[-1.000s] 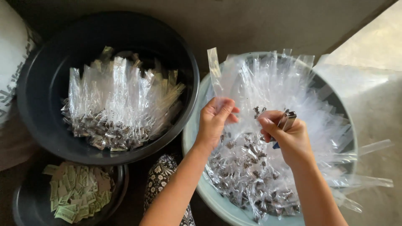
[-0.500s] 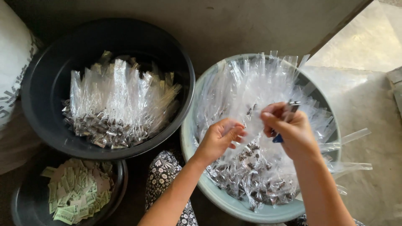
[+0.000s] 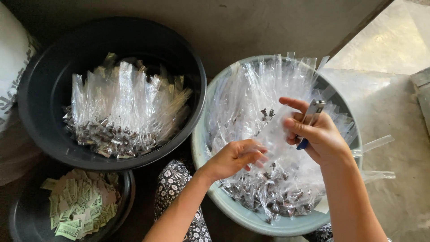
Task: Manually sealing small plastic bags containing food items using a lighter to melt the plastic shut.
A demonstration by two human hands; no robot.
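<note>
Left hand [image 3: 233,157] low over pale blue round plastic basin [image 3: 251,218], fingers [image 3: 253,153] pinched on lower end of long clear plastic sachet [image 3: 268,130] holding dark bits; right hand [image 3: 320,134] above, thumb and forefinger closed on sachet's upper part, remaining fingers wrapped round small metal stapler with blue base [image 3: 310,117]; sachet slanted over heap of like sachets in basin; beside, large black round tub [image 3: 40,80] of filled sachets; smaller black bowl of green paper labels [image 3: 76,208] below.

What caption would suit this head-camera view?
Left hand pinches a clear bag over a pale basin; right hand holds a stapler.
</note>
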